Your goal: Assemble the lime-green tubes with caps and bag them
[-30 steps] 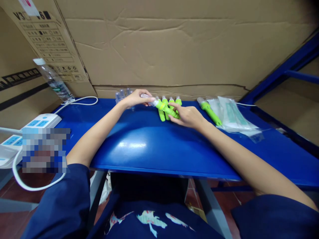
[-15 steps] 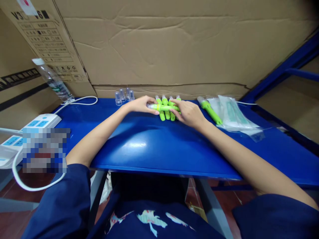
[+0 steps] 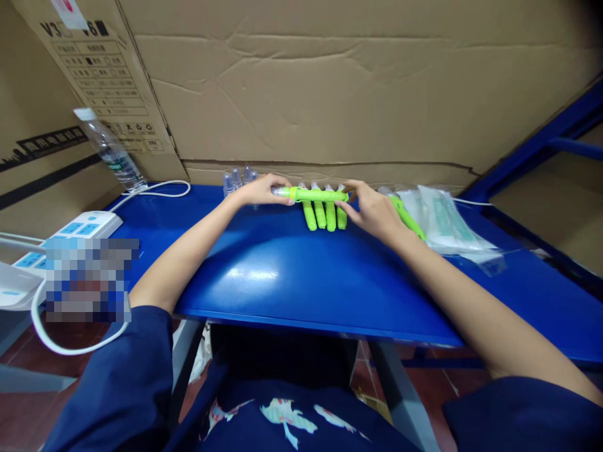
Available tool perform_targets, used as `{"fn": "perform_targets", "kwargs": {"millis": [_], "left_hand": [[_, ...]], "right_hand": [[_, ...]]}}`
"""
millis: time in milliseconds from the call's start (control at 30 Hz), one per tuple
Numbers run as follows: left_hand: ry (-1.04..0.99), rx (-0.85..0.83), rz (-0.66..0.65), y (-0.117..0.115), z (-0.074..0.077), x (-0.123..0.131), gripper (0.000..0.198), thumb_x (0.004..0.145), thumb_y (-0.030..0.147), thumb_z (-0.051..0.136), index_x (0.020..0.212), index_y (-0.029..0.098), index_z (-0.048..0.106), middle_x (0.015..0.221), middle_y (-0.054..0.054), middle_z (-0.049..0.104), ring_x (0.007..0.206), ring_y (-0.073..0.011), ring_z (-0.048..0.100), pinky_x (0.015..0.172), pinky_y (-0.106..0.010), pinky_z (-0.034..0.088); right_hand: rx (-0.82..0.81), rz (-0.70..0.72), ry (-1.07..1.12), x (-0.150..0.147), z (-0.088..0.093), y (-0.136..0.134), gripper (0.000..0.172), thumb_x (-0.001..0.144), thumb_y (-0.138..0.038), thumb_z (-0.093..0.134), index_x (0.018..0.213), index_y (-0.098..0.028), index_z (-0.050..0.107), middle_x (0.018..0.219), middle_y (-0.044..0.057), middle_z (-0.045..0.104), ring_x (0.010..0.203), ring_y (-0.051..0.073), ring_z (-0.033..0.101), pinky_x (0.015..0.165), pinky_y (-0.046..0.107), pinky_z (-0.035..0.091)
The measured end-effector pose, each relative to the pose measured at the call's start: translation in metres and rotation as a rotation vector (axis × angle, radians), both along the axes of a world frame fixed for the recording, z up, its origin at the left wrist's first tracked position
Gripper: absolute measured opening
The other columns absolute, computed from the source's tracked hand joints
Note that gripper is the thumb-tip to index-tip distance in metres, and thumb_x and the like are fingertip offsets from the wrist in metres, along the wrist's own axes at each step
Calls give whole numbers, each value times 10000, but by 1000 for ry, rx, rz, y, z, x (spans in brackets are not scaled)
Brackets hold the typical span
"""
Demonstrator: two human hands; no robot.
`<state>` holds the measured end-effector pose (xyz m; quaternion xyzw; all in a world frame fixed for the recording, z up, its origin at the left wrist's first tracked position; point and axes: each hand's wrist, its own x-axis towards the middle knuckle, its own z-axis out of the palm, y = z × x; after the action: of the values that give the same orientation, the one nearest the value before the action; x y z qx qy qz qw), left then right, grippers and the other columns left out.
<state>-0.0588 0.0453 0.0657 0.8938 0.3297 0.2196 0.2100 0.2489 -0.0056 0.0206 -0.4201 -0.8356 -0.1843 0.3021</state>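
Note:
A bright green pen-shaped device with a clear tip is held level between my two hands, across the tops of a row of several like green pens lying on the blue table. My left hand pinches its clear left end. My right hand pinches its right end. Just past my right hand lies one more green pen, partly hidden by the hand. Small clear caps stand behind my left hand.
Clear plastic bags lie at the right of the table. A white power strip with its cable and a plastic water bottle are at the left. Cardboard boxes wall off the back. A blue shelf frame rises at the right.
The held pen has turned from slanting to level and moved back over the tops of the row. Both hands shifted to its two ends.

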Motion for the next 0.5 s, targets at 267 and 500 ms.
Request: {"fn": "perform_targets", "kwargs": {"millis": [267,500], "left_hand": [[12,-45,43,0,2,-3,541,727,560,734,1062,135,736,977,-52,732,871,-176,606,776,-249,408],[94,50,70,-6,10,-2,514,701,490,790,1075,142,729,953,-50,723,884,-188,608,807,-257,399]], "right_hand": [[-9,63,27,3,-1,1,392,1036,-482,403,1193,-178,593,998,142,682,883,278,676,790,416,550],[7,75,51,-3,-9,0,482,1050,-508,306,1105,-156,632,991,167,694,873,281,678,758,392,530]]}}
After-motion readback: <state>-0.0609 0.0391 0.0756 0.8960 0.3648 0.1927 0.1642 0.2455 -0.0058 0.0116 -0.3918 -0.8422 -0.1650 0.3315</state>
